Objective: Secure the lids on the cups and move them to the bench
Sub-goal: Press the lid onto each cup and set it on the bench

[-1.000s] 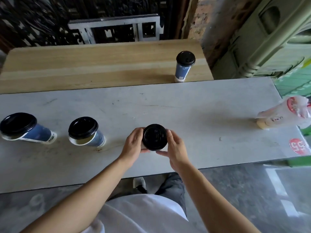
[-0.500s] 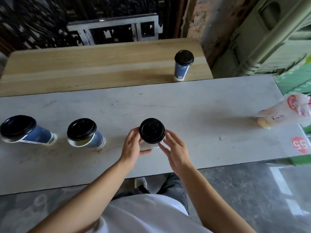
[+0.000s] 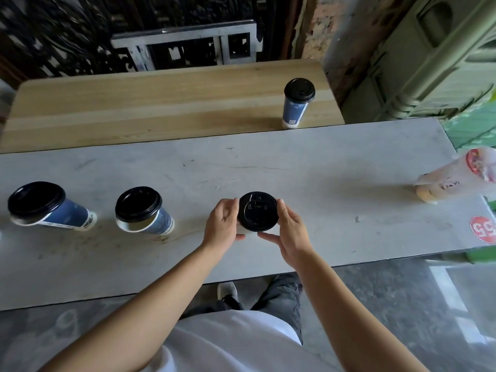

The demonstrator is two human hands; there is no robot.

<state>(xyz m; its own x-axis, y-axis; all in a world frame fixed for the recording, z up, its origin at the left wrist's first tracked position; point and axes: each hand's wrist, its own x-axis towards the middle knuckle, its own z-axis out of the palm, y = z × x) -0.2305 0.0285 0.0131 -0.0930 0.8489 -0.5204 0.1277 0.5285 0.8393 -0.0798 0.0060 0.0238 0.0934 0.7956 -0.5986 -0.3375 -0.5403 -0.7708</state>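
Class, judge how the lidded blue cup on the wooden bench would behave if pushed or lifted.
The cup stands tall on a base narrower than its lid, so a high push would probably tip it. Its wall looks like paper, so it likely dents under a hard squeeze.

Back: dark ornate grille (image 3: 67,36), with a grey metal frame (image 3: 185,47) in front of it.
Corner: bare brick wall (image 3: 330,30), plaster flaking.
Right: pale green moulded panel (image 3: 429,63).
Furniture: long grey surface (image 3: 322,162), scuffed; wooden bench (image 3: 134,108) just behind it.
Floor: grey concrete (image 3: 389,318), with a bright light patch at the right.
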